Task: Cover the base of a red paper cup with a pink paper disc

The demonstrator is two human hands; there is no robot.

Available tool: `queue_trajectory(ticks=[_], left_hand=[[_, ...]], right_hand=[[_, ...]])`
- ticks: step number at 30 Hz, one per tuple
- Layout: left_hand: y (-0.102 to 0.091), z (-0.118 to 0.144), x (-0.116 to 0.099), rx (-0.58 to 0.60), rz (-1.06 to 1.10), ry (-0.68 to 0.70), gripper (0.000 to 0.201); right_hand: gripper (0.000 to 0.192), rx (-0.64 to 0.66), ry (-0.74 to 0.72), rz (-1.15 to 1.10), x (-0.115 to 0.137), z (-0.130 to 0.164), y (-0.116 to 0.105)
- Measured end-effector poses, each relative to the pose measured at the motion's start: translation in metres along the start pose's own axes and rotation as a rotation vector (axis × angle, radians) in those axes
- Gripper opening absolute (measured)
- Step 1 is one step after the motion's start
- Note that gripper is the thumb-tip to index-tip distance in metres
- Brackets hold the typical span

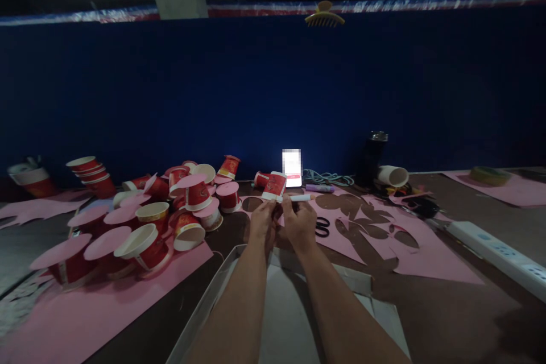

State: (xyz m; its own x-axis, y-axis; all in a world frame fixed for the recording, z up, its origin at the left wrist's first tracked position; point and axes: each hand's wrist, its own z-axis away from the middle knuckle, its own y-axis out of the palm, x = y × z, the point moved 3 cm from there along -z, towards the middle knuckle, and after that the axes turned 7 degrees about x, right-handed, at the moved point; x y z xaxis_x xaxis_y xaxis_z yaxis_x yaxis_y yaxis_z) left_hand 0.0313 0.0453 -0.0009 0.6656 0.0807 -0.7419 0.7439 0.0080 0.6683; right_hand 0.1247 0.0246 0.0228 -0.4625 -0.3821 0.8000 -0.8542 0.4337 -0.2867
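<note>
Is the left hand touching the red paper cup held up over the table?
Touching. The head view shows the left hand with its fingers closed around the base of the red paper cup, no gap between them.

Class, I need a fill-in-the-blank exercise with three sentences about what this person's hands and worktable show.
1. The left hand holds a red paper ____ by its side.
2. The right hand holds a white ____ against it.
3. Black scissors lie on ____ paper with round holes cut out.

Missing words: cup; marker; pink
</note>
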Motion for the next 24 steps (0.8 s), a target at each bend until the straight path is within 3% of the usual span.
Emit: queue_trajectory(ticks=[8, 13, 24], left_hand=[[-0.0007, 0.0013, 0.0008, -0.02, 0.112, -0.076, 0.001], [-0.0034, 0.0022, 0.0003, -0.09, 0.215, -0.152, 0.014], [-0.0044, -0.0016, 0.003, -0.073, 0.206, -0.175, 0.015]], right_hand=[[0.028, -0.021, -0.012, -0.07, 0.0007, 0.0014, 0.0004], [0.029, -0.154, -0.092, -0.096, 0.0011, 0.0015, -0.0057], [0.031, -0.103, -0.078, -0.012, 0.0008, 0.0007, -0.0035]])
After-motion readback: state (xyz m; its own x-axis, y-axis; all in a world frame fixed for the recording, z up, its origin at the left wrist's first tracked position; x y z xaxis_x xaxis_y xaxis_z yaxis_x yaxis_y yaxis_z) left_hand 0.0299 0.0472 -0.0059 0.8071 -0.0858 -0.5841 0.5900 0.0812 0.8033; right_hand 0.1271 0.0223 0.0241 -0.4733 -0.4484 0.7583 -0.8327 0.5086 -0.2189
